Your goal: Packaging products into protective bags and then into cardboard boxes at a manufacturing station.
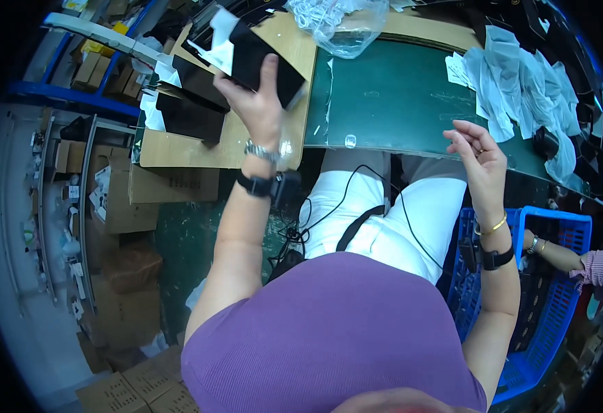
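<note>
My left hand (pixel 254 107) is closed on a black box (pixel 263 63) with a white, shiny flap, tilted above the wooden board (pixel 177 151) at the left. The thumb lies along the box's near face, and some of the fingers are hidden. Beside it on the board stand more black boxes (pixel 190 118) with similar white flaps. My right hand (pixel 481 157) hovers by the near edge of the green table (pixel 391 96), its fingers loosely bent and apart, with nothing visible in them. The pile of frosted plastic bags (pixel 514 86) is nearest to it.
A clear bag with white contents (pixel 342 20) lies at the table's far side. At my right stands a blue basket (pixel 563 227) holding black boxes, with another person's hand and sleeve (pixel 597 265) over it. Cardboard boxes (pixel 143 382) and shelves are at the left. A black cable (pixel 346 186) crosses my lap.
</note>
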Demonstrator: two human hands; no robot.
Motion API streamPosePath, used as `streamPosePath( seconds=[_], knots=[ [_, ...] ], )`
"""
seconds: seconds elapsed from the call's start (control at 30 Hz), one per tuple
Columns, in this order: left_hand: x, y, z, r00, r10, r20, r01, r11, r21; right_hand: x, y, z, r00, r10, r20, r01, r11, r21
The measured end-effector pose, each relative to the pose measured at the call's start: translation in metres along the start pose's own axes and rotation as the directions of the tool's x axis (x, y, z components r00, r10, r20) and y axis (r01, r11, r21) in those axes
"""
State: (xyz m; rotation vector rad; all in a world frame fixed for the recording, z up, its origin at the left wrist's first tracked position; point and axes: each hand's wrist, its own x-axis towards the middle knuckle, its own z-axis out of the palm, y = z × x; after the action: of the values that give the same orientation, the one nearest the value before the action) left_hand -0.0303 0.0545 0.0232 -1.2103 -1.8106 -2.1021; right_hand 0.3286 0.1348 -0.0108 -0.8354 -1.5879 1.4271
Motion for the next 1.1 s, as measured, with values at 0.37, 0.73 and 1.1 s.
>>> streamPosePath(
  seconds=[0.37, 0.73, 1.1],
  knots=[
    [0.068, -0.133, -0.005, 0.989, 0.002, 0.151, -0.082, 0.846, 0.526, 0.065, 0.065, -0.001, 0.998, -0.048, -0.045, 0.045, 0.997, -0.067],
    [0.081, -0.154, -0.005, 0.977, -0.159, 0.143, 0.093, 0.919, 0.383, 0.072, 0.075, -0.006, 0.979, -0.141, -0.148, 0.109, 0.973, -0.205],
    [0.048, -0.001, 0.11, 0.812, 0.002, 0.584, 0.022, 0.999, -0.034, 0.074, 0.064, -0.016, 0.964, -0.195, -0.18, 0.155, 0.964, -0.215]
  ],
)
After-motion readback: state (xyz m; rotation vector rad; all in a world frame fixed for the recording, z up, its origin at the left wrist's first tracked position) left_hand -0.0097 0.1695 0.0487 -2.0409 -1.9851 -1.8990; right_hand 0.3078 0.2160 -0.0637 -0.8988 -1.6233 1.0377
